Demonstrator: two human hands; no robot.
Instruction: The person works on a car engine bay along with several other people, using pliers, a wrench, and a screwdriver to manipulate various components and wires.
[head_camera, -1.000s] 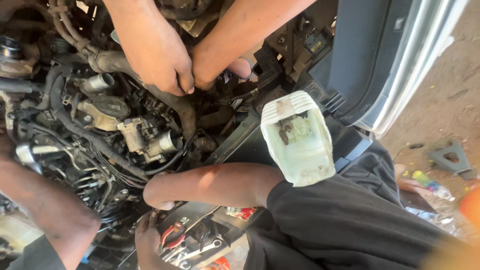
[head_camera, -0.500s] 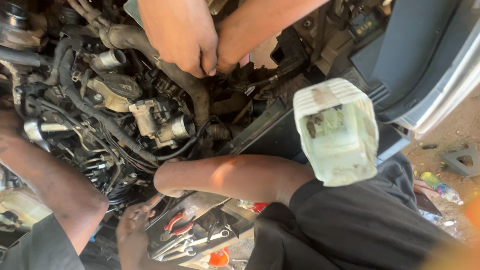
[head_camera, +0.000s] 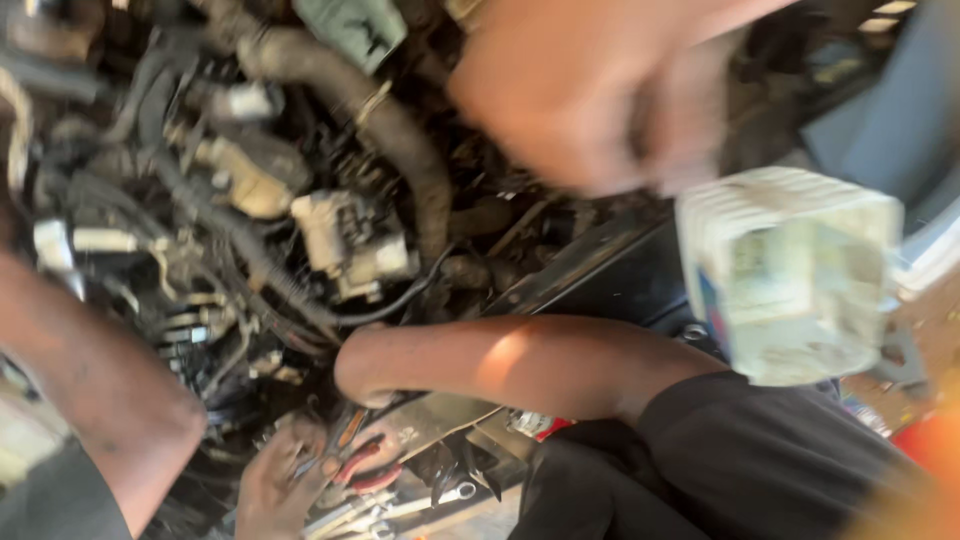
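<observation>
Everything's pretty motion-blurred here, but both hands sit close together at the top of the view over the engine bay: the left hand (head_camera: 555, 95) and the right hand (head_camera: 690, 120) are pressed up against each other just right of the thick curved rubber hose (head_camera: 400, 140), and honestly I can't tell what, if anything, they're pinching. A dirty white plastic fuse box (head_camera: 790, 275) sits at the right, near the hands but apart from them. Lower down, a co-worker's bent arm (head_camera: 520, 365) stretches across, and another co-worker's hand (head_camera: 280, 480) is touching red-handled pliers (head_camera: 365, 468) among the tools at the bottom.
</observation>
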